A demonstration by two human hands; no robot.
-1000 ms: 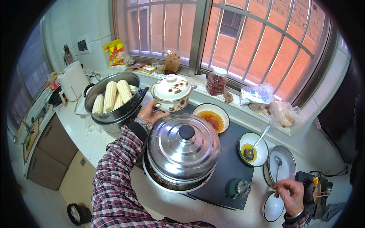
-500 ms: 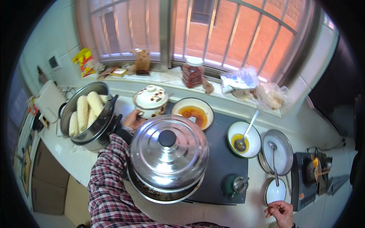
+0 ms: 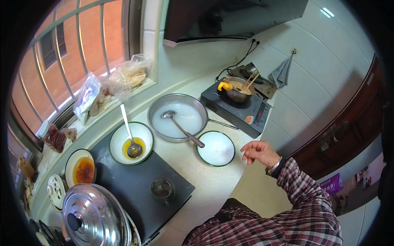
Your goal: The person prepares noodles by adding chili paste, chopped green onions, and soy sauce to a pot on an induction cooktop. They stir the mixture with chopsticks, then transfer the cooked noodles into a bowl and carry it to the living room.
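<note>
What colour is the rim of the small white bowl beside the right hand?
The bowl has a dark green rim, best seen in the head view.

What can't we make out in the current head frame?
Head view:
Under the metal lid: covered by the lid.
Left hand: partly or wholly hidden behind that lid.
Right hand: its palm, turned away from the camera.
Small pan: food too small to identify.
White lidded pot: inside hidden by its own lid.

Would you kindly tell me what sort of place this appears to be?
Most likely a home kitchen: a small pot sits on a compact cooktop, a white bowl holds a spoon, and there's a domed metal lid.
</note>
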